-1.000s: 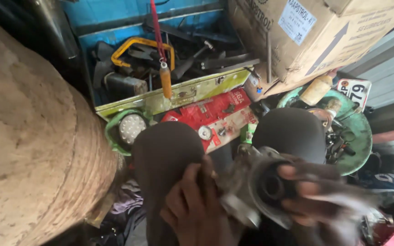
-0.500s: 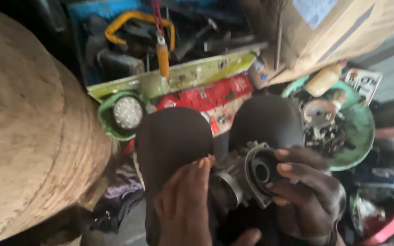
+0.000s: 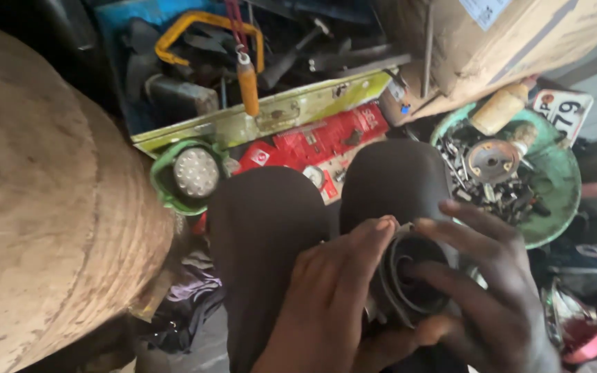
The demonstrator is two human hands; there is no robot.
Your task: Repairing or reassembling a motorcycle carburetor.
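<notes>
Left hand [image 3: 326, 304] grasps the near side of a dark round metal part [image 3: 409, 280] over the person's knees, thumb along its rim. Judged step: turning the part over for inspection; the next move calls for a firm two-handed hold. Its open bore faces up toward the camera, axis roughly vertical. Right hand [image 3: 485, 297] cups its far side, fingers curled over the rim
</notes>
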